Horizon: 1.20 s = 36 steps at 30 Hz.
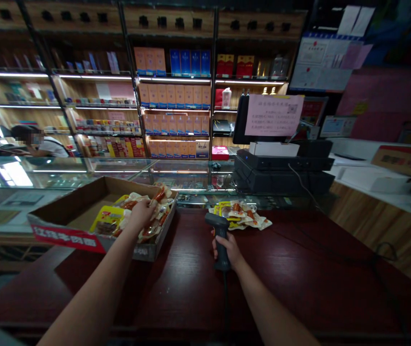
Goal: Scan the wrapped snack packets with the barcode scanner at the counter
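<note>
My right hand is wrapped round the grip of a dark grey barcode scanner, held upright above the counter with its cable hanging down. My left hand reaches into an open cardboard box. Its fingers are closed on a clear vacuum-packed snack packet with reddish-brown food inside. Around that hand lie more such packets, and a yellow snack packet is to its left in the box. Beyond the scanner, a pile of clear and yellow packets rests on the counter.
The dark red wooden counter meets a glass display case. At the back right stands a monitor with a pink notice above a black cash drawer. Stocked shelves line the wall, and another person sits at far left.
</note>
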Available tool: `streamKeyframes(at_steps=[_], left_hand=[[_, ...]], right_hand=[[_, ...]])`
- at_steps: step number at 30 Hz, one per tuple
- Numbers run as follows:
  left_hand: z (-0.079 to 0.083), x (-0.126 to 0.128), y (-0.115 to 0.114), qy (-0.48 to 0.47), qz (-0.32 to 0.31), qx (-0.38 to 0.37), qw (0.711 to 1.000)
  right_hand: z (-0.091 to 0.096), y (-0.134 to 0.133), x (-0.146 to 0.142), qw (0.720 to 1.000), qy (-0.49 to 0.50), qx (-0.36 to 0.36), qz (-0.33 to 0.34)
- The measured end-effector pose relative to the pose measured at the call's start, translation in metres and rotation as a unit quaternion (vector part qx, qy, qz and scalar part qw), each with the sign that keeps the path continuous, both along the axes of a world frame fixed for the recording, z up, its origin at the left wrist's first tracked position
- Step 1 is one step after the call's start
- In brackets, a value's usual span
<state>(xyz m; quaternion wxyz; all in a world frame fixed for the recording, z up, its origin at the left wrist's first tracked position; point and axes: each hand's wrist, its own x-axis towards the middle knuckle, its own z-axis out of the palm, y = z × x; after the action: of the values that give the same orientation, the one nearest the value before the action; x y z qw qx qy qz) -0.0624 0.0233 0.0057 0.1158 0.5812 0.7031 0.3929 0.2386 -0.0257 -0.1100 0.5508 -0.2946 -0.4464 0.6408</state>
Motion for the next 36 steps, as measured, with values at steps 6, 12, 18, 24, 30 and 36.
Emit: streamKeyframes(at_steps=[6, 12, 18, 24, 30, 36], left_hand=[[-0.004, 0.060, -0.019, -0.506, -0.153, 0.075, 0.845], [-0.076, 0.117, -0.012, -0.670, -0.198, 0.004, 0.715], [-0.125, 0.109, 0.011, -0.688, -0.197, -0.001, 0.698], [-0.124, 0.108, 0.008, -0.653, -0.219, -0.014, 0.724], [-0.115, 0.111, -0.002, -0.630, -0.270, -0.004, 0.728], [-0.111, 0.112, -0.006, -0.633, -0.303, -0.002, 0.713]], right_hand=[[0.003, -0.003, -0.003, 1.000, 0.009, -0.001, -0.002], [0.005, -0.003, -0.001, 1.000, 0.013, 0.001, -0.003], [0.004, -0.003, -0.003, 0.997, -0.032, -0.003, 0.065], [0.007, -0.009, -0.007, 0.987, -0.097, -0.007, 0.125], [0.010, -0.010, -0.006, 0.987, -0.113, -0.013, 0.111], [0.007, -0.010, -0.006, 0.986, -0.120, -0.021, 0.111]])
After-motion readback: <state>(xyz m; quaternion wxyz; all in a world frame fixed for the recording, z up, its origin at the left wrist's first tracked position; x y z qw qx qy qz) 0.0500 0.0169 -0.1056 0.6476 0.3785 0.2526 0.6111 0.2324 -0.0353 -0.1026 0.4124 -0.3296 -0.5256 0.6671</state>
